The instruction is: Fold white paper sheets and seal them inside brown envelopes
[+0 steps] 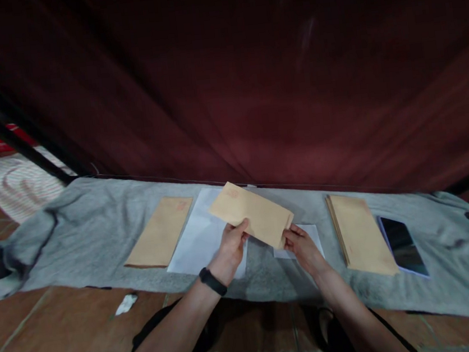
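A tan paper envelope (253, 210) with small red print is held up, tilted, over the grey cloth. My left hand (234, 242) pinches its lower edge with the thumb on top, a dark band around the wrist. At the envelope's lower right corner, the fingers of my right hand (300, 246) are closed on it. Beneath my left hand lie white sheets (197, 242); a smaller white paper (312, 235) is partly hidden behind my right hand. To the left rests a tan envelope stack (160, 232), and to the right another envelope stack (362, 235).
A phone (403, 245) in a purple case lies beside the right stack. All this sits on a long grey cloth (92, 232) along a dark red curtain (249, 84). A crumpled white scrap (126, 303) is on the tiled floor (66, 331). Striped fabric (24, 186) hangs at far left.
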The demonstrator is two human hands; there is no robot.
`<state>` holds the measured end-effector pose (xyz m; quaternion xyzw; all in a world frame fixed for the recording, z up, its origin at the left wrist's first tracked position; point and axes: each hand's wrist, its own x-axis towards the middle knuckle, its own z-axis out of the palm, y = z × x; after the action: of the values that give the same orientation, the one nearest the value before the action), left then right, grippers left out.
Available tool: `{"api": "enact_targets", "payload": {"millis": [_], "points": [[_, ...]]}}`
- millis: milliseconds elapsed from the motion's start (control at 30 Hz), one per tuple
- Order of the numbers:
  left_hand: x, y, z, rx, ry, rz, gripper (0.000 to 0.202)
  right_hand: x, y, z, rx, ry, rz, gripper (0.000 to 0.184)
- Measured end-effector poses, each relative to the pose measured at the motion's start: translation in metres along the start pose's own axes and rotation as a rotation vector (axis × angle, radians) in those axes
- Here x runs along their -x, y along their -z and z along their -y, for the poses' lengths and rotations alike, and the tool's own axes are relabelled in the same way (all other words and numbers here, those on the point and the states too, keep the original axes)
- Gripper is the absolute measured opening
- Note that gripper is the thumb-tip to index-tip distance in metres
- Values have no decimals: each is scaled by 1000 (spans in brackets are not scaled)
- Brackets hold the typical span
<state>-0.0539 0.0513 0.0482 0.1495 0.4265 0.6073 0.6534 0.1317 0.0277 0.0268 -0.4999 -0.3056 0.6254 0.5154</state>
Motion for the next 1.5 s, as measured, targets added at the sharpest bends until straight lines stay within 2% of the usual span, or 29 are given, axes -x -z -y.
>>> {"api": "enact_targets", "payload": {"millis": [133, 233, 300, 367, 400, 433, 467, 533, 567, 600, 667, 733, 800, 900, 1033, 1167, 1333, 1500], "points": [[5, 1, -2, -127, -17, 27, 40, -4, 4, 0, 37, 2, 13, 32], [12, 2, -5, -287, 17, 63, 37, -10, 8, -2, 84, 73, -35, 30], [19, 2, -6, -419, 123, 187, 41, -13, 11, -1, 121, 132, -67, 28], [26, 0, -7, -564, 210, 391, 44, -16, 14, 2, 158, 173, -93, 27], [29, -1, -9, -626, 201, 490, 42, -16, 15, 3, 179, 178, -94, 28], [32, -3, -11, -680, 137, 556, 39, -16, 16, 5, 198, 171, -79, 28], [34, -6, -14, -730, 16, 577, 34, -15, 17, 7, 213, 153, -46, 30], [35, -10, -23, -858, -310, 547, 28, -13, 17, 9, 226, 99, 47, 33], [33, -11, -27, -948, -466, 532, 37, -11, 17, 9, 229, 69, 90, 35], [31, -11, -31, -1056, -586, 545, 54, -10, 17, 9, 234, 43, 125, 38], [24, -7, -35, -1278, -694, 622, 90, -8, 16, 8, 249, 4, 167, 39], [16, 1, -32, -1436, -681, 691, 110, -7, 16, 8, 264, -10, 207, 37], [9, 9, -25, -1514, -626, 737, 119, -6, 16, 8, 276, -2, 244, 34], [1, 16, -15, -1555, -540, 787, 128, -3, 17, 12, 303, -6, 280, 30], [-2, 15, -13, -1566, -477, 812, 131, 0, 18, 16, 344, -11, 291, 29], [0, 12, -14, -1641, -516, 842, 129, -1, 21, 15, 340, 28, 290, 27], [1, 8, -11, -1678, -597, 833, 128, -8, 26, 10, 350, 42, 219, 25], [-3, 5, -8, -1695, -656, 819, 127, -15, 31, 3, 492, 34, 130, 16]]}}
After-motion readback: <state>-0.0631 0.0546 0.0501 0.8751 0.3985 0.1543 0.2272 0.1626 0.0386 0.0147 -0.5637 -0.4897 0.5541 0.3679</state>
